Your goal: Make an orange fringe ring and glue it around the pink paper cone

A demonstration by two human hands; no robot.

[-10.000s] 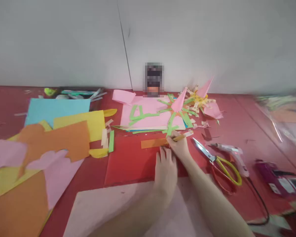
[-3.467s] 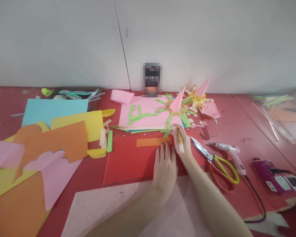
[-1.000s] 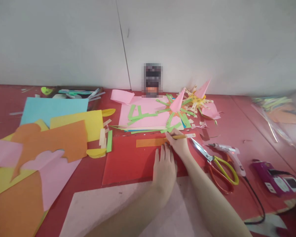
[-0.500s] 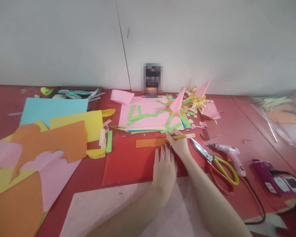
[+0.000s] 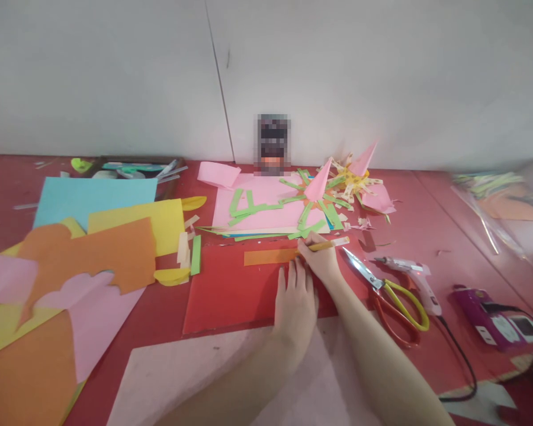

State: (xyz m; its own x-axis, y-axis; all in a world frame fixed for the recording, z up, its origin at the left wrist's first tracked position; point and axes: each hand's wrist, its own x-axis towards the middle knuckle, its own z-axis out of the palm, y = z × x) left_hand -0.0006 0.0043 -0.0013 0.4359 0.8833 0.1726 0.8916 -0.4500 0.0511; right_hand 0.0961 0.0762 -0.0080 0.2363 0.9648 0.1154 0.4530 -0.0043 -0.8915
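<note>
On red sheet (image 5: 231, 290) — left hand (image 5: 295, 305) flat, fingers spread; right hand (image 5: 322, 260) gripping pencil (image 5: 331, 244) at orange strip (image 5: 269, 256).

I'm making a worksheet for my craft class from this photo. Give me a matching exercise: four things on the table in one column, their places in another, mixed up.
Things:
1. scissors
2. pencil
3. orange strip
4. blue sheet

Places:
A. on the red sheet, by the left hand
B. far left, under yellow paper
C. in the right hand
D. beside the glue gun

Pairs: 1-D, 2-C, 3-A, 4-B
</note>
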